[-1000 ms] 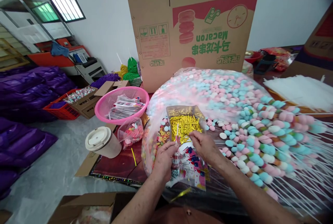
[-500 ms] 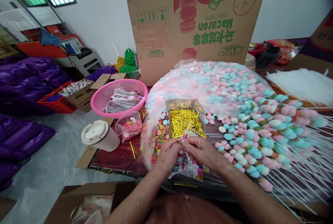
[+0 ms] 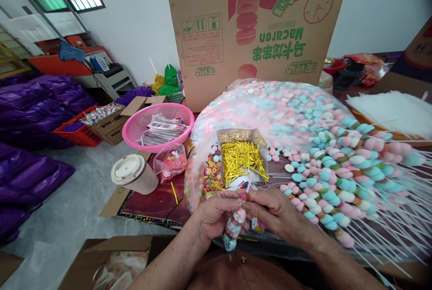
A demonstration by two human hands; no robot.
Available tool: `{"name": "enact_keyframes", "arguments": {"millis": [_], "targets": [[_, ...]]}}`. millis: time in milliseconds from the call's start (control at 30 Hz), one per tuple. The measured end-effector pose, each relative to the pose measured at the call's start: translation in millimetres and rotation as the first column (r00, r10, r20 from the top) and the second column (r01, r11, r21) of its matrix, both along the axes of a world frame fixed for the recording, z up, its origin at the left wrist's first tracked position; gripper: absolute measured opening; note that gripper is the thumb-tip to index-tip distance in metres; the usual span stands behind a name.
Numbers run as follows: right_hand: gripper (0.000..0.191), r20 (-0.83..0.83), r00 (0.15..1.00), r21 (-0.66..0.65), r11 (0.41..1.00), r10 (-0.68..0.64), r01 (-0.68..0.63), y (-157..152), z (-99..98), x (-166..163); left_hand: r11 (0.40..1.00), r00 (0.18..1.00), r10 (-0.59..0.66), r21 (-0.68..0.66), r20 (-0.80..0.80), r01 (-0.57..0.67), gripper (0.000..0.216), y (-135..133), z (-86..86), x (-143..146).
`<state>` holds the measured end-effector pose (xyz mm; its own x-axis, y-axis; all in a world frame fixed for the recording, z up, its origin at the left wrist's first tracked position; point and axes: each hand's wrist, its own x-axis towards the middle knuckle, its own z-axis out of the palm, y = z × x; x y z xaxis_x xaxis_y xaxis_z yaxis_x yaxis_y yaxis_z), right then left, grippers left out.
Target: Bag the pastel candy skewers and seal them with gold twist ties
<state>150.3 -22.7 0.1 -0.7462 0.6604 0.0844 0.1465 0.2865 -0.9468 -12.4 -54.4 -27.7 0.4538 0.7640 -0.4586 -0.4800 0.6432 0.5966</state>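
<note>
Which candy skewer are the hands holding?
The wrapped skewer, in clear printed film, gripped near its neck by the left hand and right hand; the piled skewers at right lie bare.

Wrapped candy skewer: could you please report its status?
Left hand, right hand: both pinching. Wrapped candy skewer: held, candy end downward. Gold strips just beyond.

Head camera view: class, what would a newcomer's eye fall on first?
Probably the heap of pink, blue and white sweets in the middle, with loaded skewers fanned out at right. Behind it stands a tall cardboard box, its green lettering upside down. At the front, the left hand and right hand meet at the neck of a wrapped skewer.
</note>
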Motion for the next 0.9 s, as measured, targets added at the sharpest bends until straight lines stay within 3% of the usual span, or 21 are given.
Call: {"name": "enact_keyframes", "arguments": {"millis": [67, 167, 233, 300, 367, 400, 433, 467, 500, 567, 600, 633, 667, 733, 833, 900], "targets": [[0.028, -0.003, 1.000, 0.002, 1.000, 0.005, -0.005, 0.3, 2.6, 0.9, 1.000, 0.999, 0.016, 0.019, 0.049, -0.017, 0.037, -0.3, 3.1, 1.0], [0.030, 0.072, 0.971, 0.209, 0.955, -0.229, 0.210, -0.5, -6.1, -4.6, 0.983, 0.985, 0.172, 0.066, -0.025, -0.170, 0.041, 1.1, 6.7, 6.2], [0.029, 0.070, 0.919, 0.463, 0.829, -0.388, 0.314, -0.6, -14.4, -8.8, 0.948, 0.944, 0.305, 0.141, -0.129, -0.286, 0.043, 3.0, 8.0, 11.1], [0.029, 0.028, 0.884, 0.687, 0.651, -0.467, 0.322, 0.7, -17.9, -10.4, 0.872, 0.855, 0.465, 0.287, -0.231, -0.396, 0.050, 5.6, 9.5, 15.5], [0.029, -0.027, 0.839, 0.822, 0.465, -0.544, 0.328, 1.6, -15.5, -9.9, 0.790, 0.742, 0.592, 0.409, -0.315, -0.457, 0.065, 8.6, 14.0, 17.2], [0.028, -0.051, 0.821, 0.854, 0.401, -0.569, 0.331, 0.9, -13.3, -9.5, 0.792, 0.722, 0.596, 0.405, -0.350, -0.457, 0.071, 10.0, 18.3, 16.3], [0.026, -0.061, 0.819, 0.867, 0.376, -0.571, 0.327, -0.7, -11.4, -9.6, 0.822, 0.741, 0.560, 0.359, -0.370, -0.442, 0.074, 11.0, 24.0, 13.8], [0.023, -0.055, 0.838, 0.864, 0.395, -0.543, 0.312, -3.3, -10.5, -10.5, 0.864, 0.787, 0.498, 0.289, -0.364, -0.413, 0.073, 11.5, 31.0, 9.8], [0.022, -0.027, 0.871, 0.839, 0.463, -0.491, 0.287, -6.3, -11.0, -12.1, 0.897, 0.837, 0.437, 0.229, -0.328, -0.378, 0.072, 11.3, 38.6, 4.2], [0.023, 0.034, 0.923, 0.670, 0.693, -0.384, 0.264, -11.3, -15.2, -16.9, 0.916, 0.894, 0.385, 0.211, -0.228, -0.341, 0.079, 8.4, 52.4, -9.6], [0.024, 0.037, 0.924, 0.509, 0.803, -0.380, 0.309, -12.3, -17.8, -19.5, 0.908, 0.900, 0.387, 0.256, -0.202, -0.333, 0.085, 6.0, 56.6, -16.3], [0.025, 0.022, 0.905, 0.305, 0.865, -0.425, 0.399, -12.3, -20.1, -21.9, 0.917, 0.912, 0.348, 0.281, -0.217, -0.283, 0.088, 3.1, 58.1, -21.6], [0.026, -0.001, 0.870, 0.091, 0.867, -0.492, 0.490, -11.5, -21.4, -24.2, 0.939, 0.929, 0.262, 0.292, -0.263, -0.182, 0.086, 0.1, 56.5, -24.9], [0.027, -0.053, 0.810, -0.243, 0.794, -0.585, 0.558, -10.2, -21.1, -28.6, 0.959, 0.904, 0.112, 0.283, -0.413, 0.010, 0.067, -5.4, 46.0, -23.9], [0.028, -0.126, 0.836, -0.544, 0.742, -0.535, 0.393, -14.2, -17.8, -37.3, 0.951, 0.879, 0.070, 0.297, -0.472, 0.084, 0.045, -10.7, 24.7, -9.3], [0.030, -0.155, 0.866, -0.745, 0.632, -0.476, 0.213, -19.2, -17.7, -42.7, 0.945, 0.900, 0.093, 0.323, -0.426, 0.055, 0.038, -12.7, 16.5, 1.0]]}}
